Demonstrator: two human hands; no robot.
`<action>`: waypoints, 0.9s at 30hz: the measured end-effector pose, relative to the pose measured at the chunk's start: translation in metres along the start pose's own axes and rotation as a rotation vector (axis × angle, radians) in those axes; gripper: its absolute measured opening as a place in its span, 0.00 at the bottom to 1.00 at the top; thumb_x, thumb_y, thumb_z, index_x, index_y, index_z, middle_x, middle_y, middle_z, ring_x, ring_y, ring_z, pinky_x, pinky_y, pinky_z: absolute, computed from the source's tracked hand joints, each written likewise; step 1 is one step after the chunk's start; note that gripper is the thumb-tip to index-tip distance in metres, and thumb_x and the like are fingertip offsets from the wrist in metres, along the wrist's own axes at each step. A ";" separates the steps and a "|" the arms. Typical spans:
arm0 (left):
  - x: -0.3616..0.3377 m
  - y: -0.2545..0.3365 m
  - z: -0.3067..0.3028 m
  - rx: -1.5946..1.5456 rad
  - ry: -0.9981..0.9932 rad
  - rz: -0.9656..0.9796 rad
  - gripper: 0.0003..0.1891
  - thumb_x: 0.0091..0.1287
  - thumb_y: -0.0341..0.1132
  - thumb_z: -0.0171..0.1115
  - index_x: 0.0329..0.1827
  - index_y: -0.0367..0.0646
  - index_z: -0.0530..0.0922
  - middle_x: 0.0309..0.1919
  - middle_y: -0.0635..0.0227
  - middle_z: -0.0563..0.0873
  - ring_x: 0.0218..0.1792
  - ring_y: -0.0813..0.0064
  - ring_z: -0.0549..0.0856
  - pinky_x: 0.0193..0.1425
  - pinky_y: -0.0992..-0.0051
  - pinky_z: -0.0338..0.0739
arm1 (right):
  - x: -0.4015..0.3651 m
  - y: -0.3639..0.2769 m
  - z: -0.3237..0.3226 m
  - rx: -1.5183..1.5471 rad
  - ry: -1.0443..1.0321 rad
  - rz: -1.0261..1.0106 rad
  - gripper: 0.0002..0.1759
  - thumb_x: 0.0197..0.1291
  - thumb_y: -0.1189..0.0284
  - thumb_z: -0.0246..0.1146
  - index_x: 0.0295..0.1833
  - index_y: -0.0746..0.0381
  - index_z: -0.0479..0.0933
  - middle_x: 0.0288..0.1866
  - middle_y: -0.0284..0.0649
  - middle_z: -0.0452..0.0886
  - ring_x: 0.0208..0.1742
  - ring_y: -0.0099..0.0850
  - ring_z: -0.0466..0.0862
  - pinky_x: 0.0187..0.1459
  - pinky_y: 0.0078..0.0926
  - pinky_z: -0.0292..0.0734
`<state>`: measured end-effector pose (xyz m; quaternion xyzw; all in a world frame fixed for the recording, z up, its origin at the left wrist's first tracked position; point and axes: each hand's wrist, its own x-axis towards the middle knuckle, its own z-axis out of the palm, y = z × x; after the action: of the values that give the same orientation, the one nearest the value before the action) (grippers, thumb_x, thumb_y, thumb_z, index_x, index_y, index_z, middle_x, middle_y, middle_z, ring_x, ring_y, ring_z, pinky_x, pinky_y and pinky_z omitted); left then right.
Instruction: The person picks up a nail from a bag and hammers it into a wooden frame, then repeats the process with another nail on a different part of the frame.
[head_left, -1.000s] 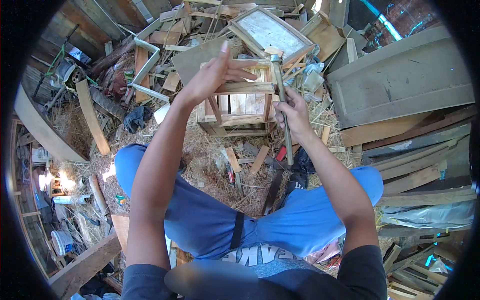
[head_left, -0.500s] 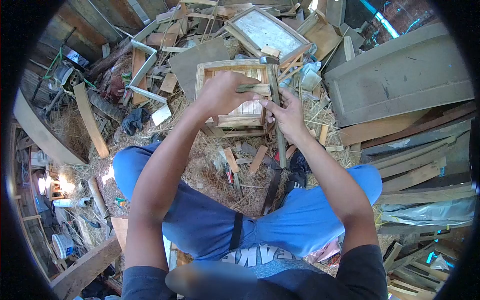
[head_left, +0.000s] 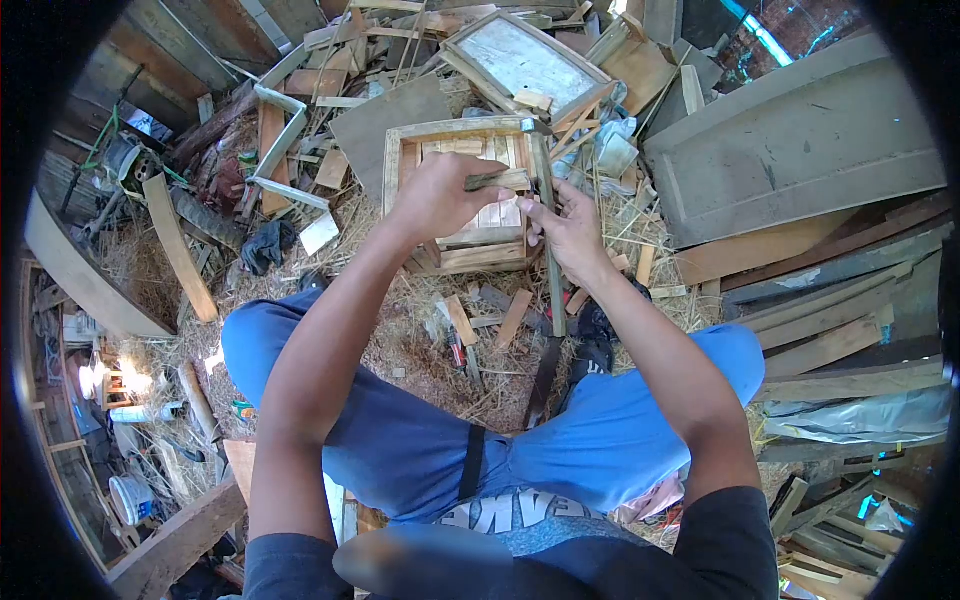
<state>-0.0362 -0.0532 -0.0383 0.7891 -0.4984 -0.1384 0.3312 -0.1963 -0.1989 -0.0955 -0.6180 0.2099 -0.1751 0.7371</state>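
Observation:
A slatted wooden frame like a small box stands in front of me. Over it, my left hand is closed around a short wood piece, its pale end toward the right. My right hand meets it there, thumb and fingers bent together by the block's end; whatever they pinch is too small or hidden to name. Along the box's right side, beside my right hand, runs a long grey-green bar with a blue-grey upper end, perhaps a hammer.
Wood offcuts and straw cover the ground between my knees, near a red-handled tool. Behind the box lie a framed panel and scrap wood. A large grey panel leans at right; a curved board stands at left.
The view has shifted slightly, and the box sits a little further left. The wood piece's pale end shows more clearly; both hands keep nearly the same hold.

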 end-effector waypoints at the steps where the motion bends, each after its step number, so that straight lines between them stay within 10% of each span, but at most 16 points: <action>1: 0.000 0.001 -0.001 0.000 -0.002 0.002 0.25 0.66 0.43 0.81 0.61 0.34 0.88 0.46 0.44 0.93 0.42 0.60 0.95 0.51 0.62 0.86 | 0.000 0.000 0.000 0.004 -0.004 -0.015 0.17 0.71 0.74 0.74 0.60 0.67 0.81 0.37 0.32 0.84 0.26 0.19 0.80 0.27 0.22 0.78; 10: -0.007 0.028 -0.029 -0.025 0.083 0.028 0.23 0.65 0.43 0.80 0.58 0.38 0.90 0.48 0.45 0.93 0.49 0.48 0.93 0.54 0.60 0.86 | 0.004 -0.025 0.012 0.119 -0.028 -0.123 0.18 0.72 0.80 0.71 0.64 0.71 0.78 0.50 0.40 0.89 0.46 0.28 0.92 0.42 0.25 0.89; 13: -0.008 0.027 -0.029 -0.046 0.071 0.015 0.23 0.65 0.42 0.80 0.58 0.37 0.90 0.48 0.45 0.93 0.49 0.48 0.93 0.55 0.60 0.86 | 0.004 -0.022 0.015 0.159 -0.020 -0.113 0.19 0.71 0.80 0.71 0.64 0.73 0.78 0.51 0.42 0.89 0.48 0.28 0.91 0.48 0.25 0.91; 15: -0.009 0.018 -0.022 -0.012 0.059 0.035 0.24 0.66 0.39 0.81 0.61 0.35 0.88 0.46 0.49 0.94 0.36 0.64 0.95 0.44 0.65 0.87 | 0.005 -0.016 0.008 0.064 -0.033 -0.083 0.19 0.71 0.81 0.71 0.64 0.73 0.78 0.51 0.42 0.88 0.48 0.28 0.91 0.49 0.26 0.91; 27: -0.005 0.018 -0.016 0.056 0.027 -0.019 0.24 0.63 0.39 0.82 0.59 0.35 0.89 0.47 0.47 0.94 0.40 0.59 0.95 0.47 0.65 0.87 | 0.008 0.002 0.005 0.052 -0.011 -0.060 0.19 0.70 0.82 0.71 0.64 0.71 0.80 0.48 0.41 0.90 0.44 0.24 0.91 0.49 0.23 0.88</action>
<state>-0.0425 -0.0476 -0.0151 0.8045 -0.4902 -0.1168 0.3144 -0.1867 -0.1991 -0.0972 -0.6057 0.1829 -0.1990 0.7484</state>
